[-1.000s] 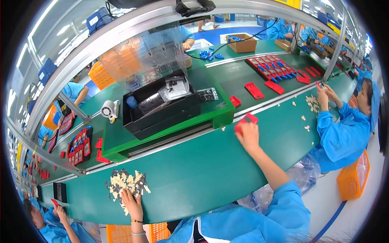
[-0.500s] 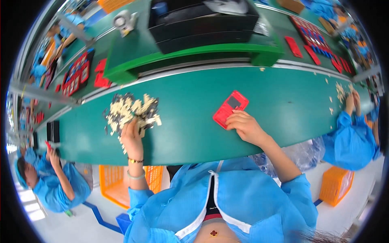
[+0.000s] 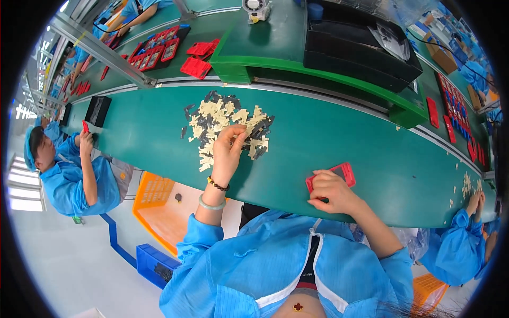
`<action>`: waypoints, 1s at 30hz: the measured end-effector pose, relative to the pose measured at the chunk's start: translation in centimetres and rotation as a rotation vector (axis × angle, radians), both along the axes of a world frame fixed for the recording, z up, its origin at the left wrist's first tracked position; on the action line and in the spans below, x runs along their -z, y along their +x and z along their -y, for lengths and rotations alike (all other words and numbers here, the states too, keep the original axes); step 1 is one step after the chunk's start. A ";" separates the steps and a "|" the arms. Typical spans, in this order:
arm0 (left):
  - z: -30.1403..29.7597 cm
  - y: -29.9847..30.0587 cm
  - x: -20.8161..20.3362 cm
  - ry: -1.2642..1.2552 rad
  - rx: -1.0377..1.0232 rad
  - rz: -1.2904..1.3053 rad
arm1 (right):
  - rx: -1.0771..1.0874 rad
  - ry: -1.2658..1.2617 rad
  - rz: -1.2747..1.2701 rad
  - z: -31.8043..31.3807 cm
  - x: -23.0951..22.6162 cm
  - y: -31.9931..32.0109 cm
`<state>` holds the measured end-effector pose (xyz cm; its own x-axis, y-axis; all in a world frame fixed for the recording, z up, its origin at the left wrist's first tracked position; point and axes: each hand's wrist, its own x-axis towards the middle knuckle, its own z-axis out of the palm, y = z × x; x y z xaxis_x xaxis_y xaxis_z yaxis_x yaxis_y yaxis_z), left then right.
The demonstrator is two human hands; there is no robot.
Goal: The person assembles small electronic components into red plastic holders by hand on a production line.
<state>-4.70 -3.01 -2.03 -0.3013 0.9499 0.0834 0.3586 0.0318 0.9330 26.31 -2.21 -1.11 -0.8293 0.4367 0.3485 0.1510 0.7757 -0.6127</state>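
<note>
A heap of small cream and dark grey pieces (image 3: 212,116) lies on the green table left of the middle. At its near side is my left hand (image 3: 228,151), thumb and fingertips pinched together; whatever is between them is too small to make out. To the right, a red plastic shell (image 3: 347,174) with a dark rectangular area lies on the table, partly covered by my right hand (image 3: 334,193). The fingers of that hand curl over the shell's near left part and grip it, with the thumb bent below.
A green raised shelf (image 3: 328,74) carrying a black box (image 3: 360,50) stands behind the table. More red shells (image 3: 196,66) lie at the back left. An orange crate (image 3: 154,206) and a blue bin (image 3: 154,265) are below the front edge. Co-workers sit at both sides (image 3: 79,175).
The view has turned, so the scene appears shifted. My left hand has its fingertips pinched over the heap. My right hand covers more of the red shell, its fingers more curled.
</note>
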 end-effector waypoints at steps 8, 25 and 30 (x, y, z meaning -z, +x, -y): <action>-0.8 6.6 -0.7 -0.028 0.318 0.285 | 0.099 -0.477 0.074 -2.9 0.0 0.4; 0.6 10.7 -3.2 -0.206 0.462 0.591 | 0.461 -0.080 -0.330 -0.8 -2.9 -1.7; 0.4 12.7 -5.2 0.486 0.557 0.077 | 0.460 -0.670 -0.349 -0.8 -2.6 0.1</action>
